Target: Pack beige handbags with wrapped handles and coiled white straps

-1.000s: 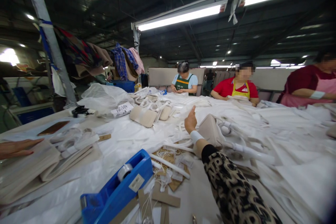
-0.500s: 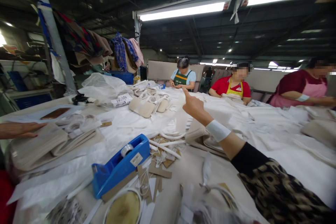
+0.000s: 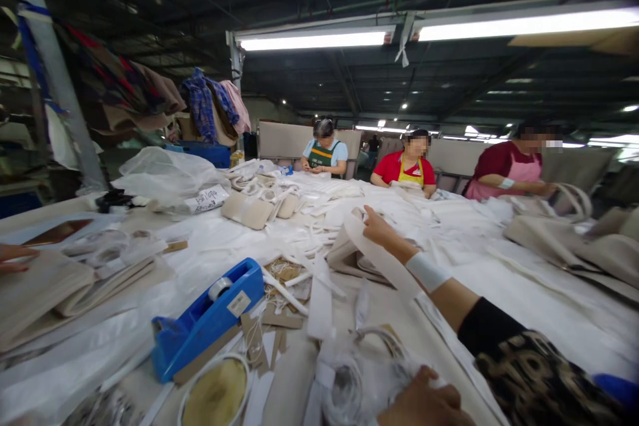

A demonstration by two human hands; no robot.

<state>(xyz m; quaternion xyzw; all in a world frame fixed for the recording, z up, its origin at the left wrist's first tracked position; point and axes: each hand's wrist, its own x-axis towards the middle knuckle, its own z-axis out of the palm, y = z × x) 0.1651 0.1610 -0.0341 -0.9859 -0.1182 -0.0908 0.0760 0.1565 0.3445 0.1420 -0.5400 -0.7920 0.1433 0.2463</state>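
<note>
A long white-covered table [image 3: 524,306] stretches far back, strewn with canvas bags. At the near left sits a blue tape dispenser [image 3: 207,319]. Mid-table, the right hand [image 3: 382,231] pinches a white strip [image 3: 384,263] trailing toward us. At the near edge, the left hand [image 3: 424,405] rests on a plastic-wrapped bundle [image 3: 357,376]; its grip I cannot tell.

Near left: blue tape dispenser [image 3: 207,326] and a round tape roll [image 3: 215,396] block the counter [image 3: 539,306] edge.
Near centre: crumpled plastic bag [image 3: 359,373] sits under the hand [image 3: 424,403] at the bottom edge.
Centre: cardboard scraps [image 3: 279,316] and white straps [image 3: 319,299] litter the surface; low passage only above them.
Far left: folded canvas bags [image 3: 252,208] stand in the way.
Right: white sheeting lies flat, open for passing.
Far side: seated people close it off.
</note>
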